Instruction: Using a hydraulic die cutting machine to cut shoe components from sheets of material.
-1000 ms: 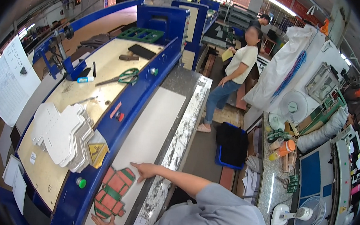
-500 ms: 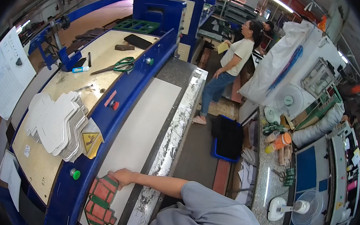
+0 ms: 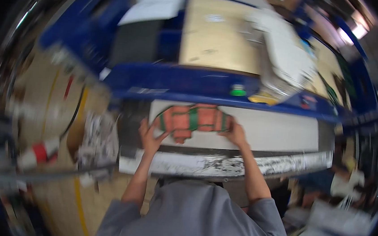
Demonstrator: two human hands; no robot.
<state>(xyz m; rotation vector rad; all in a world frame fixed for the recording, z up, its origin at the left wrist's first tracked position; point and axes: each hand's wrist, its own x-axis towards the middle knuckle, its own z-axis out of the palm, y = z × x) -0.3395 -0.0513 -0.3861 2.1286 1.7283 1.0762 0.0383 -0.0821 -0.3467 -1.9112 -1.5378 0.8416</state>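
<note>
A flat cutting die [image 3: 204,118], red with green bands and an uneven outline, lies on a white sheet [image 3: 277,131] near the sheet's left end. At the die's left end, my left hand [image 3: 150,137] holds its edge with thumb and fingers apart around the corner. The fingers of my right hand [image 3: 235,134] are closed on the opposite end. Both forearms reach forward over the worn metal front edge [image 3: 279,163] of the machine bed. Motion blur softens the finer finger detail.
Behind the sheet runs a blue machine beam [image 3: 178,84] with a green button [image 3: 237,91]. Above it, a stack of white cut-out pieces [image 3: 284,54] rests on a tan board [image 3: 223,35]. Scissors [image 3: 330,92] lie farther right. A pale bundle [image 3: 99,137] stands left of the bed.
My view has swung left and down to face the bed squarely. Both hands and the cutting die now show fully, where before the left hand was mostly cut off.
</note>
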